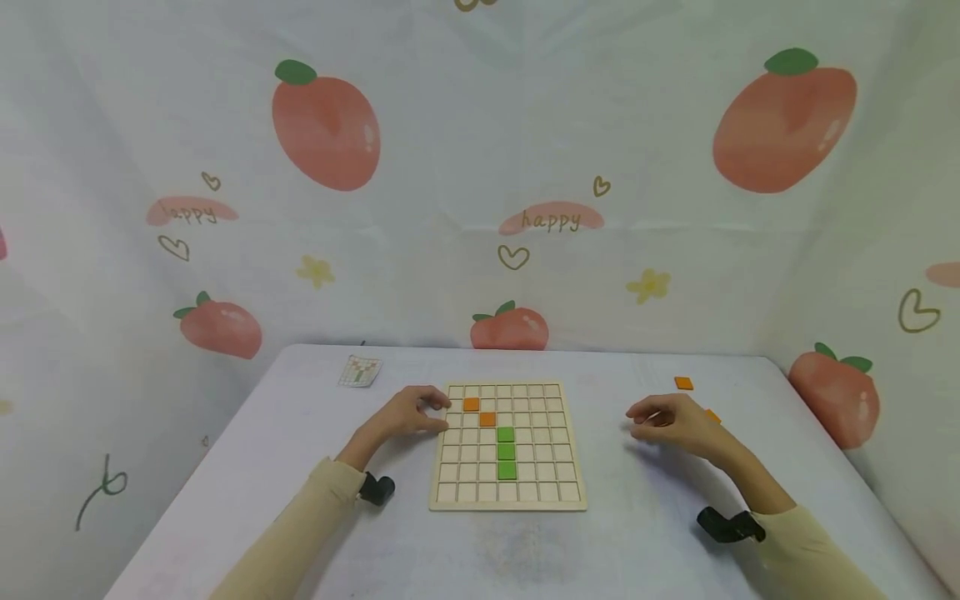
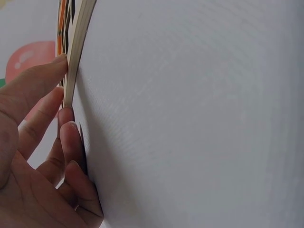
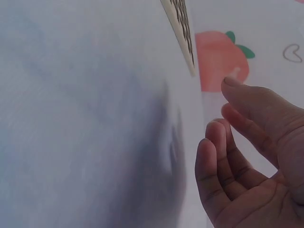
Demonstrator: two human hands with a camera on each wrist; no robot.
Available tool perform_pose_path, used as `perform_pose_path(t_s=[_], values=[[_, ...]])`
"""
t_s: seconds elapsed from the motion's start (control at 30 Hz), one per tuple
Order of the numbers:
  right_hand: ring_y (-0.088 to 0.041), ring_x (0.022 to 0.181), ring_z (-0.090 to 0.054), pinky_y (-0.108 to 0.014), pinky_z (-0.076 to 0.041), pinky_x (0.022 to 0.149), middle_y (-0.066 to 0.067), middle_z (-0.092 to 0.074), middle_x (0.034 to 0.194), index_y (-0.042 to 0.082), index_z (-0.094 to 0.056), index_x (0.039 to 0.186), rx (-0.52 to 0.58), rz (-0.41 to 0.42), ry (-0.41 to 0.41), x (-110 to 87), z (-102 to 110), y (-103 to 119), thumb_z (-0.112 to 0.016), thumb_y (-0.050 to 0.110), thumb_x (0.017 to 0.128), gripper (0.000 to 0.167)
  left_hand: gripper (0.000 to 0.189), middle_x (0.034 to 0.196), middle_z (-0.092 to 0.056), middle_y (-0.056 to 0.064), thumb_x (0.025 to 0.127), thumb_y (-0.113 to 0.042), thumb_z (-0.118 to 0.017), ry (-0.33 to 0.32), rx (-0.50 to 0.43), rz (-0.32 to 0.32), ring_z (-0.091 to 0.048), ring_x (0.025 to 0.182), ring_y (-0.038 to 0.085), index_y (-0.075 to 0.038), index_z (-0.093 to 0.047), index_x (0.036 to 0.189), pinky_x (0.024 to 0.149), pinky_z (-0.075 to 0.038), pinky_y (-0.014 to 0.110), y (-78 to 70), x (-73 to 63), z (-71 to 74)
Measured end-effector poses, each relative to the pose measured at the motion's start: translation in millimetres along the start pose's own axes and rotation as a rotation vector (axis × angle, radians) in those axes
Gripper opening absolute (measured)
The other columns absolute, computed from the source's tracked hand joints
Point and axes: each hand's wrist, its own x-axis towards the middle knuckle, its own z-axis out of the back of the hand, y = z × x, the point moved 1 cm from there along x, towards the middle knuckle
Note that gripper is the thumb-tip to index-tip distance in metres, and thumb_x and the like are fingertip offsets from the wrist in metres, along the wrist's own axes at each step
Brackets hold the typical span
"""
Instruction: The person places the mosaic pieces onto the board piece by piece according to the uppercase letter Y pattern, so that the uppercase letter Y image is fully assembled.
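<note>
A wooden grid board [image 1: 507, 505] lies flat on the table. Two orange tiles [image 1: 471, 404] sit diagonally in its upper left cells, and three green tiles [image 1: 507, 452] run down the column beside them. My left hand [image 1: 408, 412] is at the board's left edge; in the left wrist view its thumb and forefinger tips [image 2: 61, 61] touch the rim, the other fingers bent below. To the right of the board, my right hand [image 1: 667, 423] hovers over the table with fingers loosely bent and nothing between them. An orange tile [image 1: 713, 416] shows partly behind it.
Another orange tile [image 1: 683, 383] lies near the table's back right. A small card [image 1: 360, 372] printed with a coloured grid pattern rests at the back left. Behind the white table [image 1: 517, 558] hangs a fruit-patterned cloth [image 1: 435, 192], which also covers the sides.
</note>
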Motion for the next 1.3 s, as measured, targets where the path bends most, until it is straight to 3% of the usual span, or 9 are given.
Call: perform_pose_path(t_s=[0.33, 0.67, 1.03, 1.3], values=[[-0.020, 0.090, -0.069, -0.029, -0.055, 0.074, -0.017, -0.068, 0.109, -0.004, -0.069, 0.117, -0.030, -0.064, -0.076, -26.7, 30.9, -18.1, -0.079, 0.017, 0.090, 0.035, 0.034, 0.104, -0.065, 0.001, 0.081, -0.015, -0.087, 0.003, 0.002, -0.007, -0.056, 0.090, 0.019, -0.009, -0.073, 0.111, 0.080, -0.047, 0.035, -1.7, 0.2, 0.7], [-0.014, 0.094, -0.067, -0.025, -0.053, 0.074, -0.018, -0.069, 0.113, -0.006, -0.067, 0.121, -0.135, -0.093, -0.138, -44.4, 67.4, -34.3, -0.078, 0.017, 0.092, 0.038, 0.033, 0.102, -0.064, 0.001, 0.080, -0.013, -0.087, 0.006, -0.033, -0.032, -0.056, 0.092, 0.019, -0.008, -0.073, 0.109, 0.081, -0.047, 0.036, -0.5, -0.4, 2.4], [-0.028, 0.101, -0.065, -0.023, -0.052, 0.076, -0.018, -0.067, 0.117, -0.005, -0.066, 0.124, -0.222, -0.123, -0.094, -50.9, 85.3, -52.4, -0.081, 0.019, 0.089, 0.046, 0.032, 0.102, -0.064, -0.002, 0.081, -0.015, -0.087, 0.010, -0.004, 0.005, -0.055, 0.096, 0.018, -0.012, -0.073, 0.109, 0.088, -0.045, 0.039, -1.8, 1.5, 0.2], [-0.015, 0.093, -0.063, -0.021, -0.050, 0.076, -0.015, -0.069, 0.111, -0.006, -0.067, 0.121, -0.239, -0.073, -0.079, -42.3, 87.1, -62.4, -0.085, 0.015, 0.084, 0.046, 0.032, 0.103, -0.064, -0.002, 0.080, -0.015, -0.087, 0.010, 0.001, 0.002, -0.056, 0.097, 0.019, -0.011, -0.073, 0.109, 0.090, -0.045, 0.041, -4.1, 0.2, 1.5]])
